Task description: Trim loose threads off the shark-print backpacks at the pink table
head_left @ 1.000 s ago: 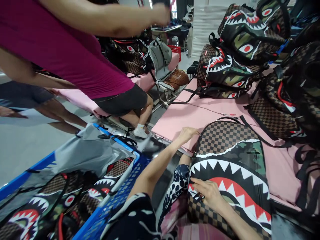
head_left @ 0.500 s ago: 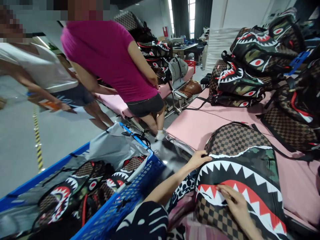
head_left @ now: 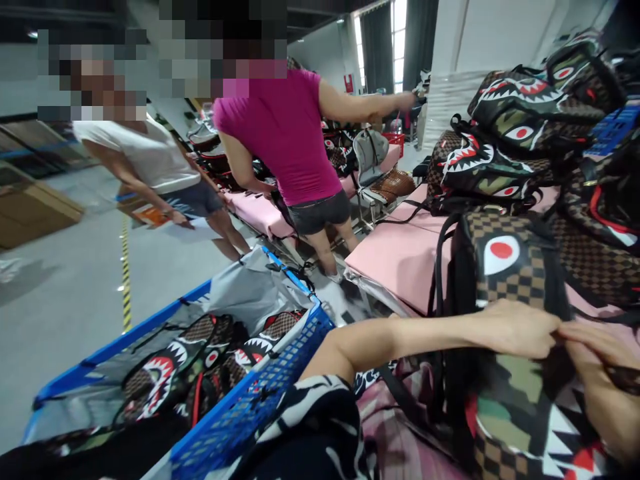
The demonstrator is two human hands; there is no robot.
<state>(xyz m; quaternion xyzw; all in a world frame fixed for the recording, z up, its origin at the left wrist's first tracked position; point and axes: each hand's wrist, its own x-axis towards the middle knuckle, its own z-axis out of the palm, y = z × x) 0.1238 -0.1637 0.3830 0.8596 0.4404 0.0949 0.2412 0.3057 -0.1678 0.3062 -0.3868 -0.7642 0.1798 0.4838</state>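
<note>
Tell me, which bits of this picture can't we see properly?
- Head view: whatever may be between the left hand and right hand; the hands hide it.
- Head view: the backpack's lowest part; the bottom edge cuts it off.
- Head view: any writing on the paper; too small and blurred.
- Head view: what's under the crate's bags; they cover it.

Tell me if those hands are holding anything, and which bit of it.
The left hand and right hand meet over the backpack, fingertips together near its dark edge. What they pinch, if anything, is hidden, so I can't tell.
</note>
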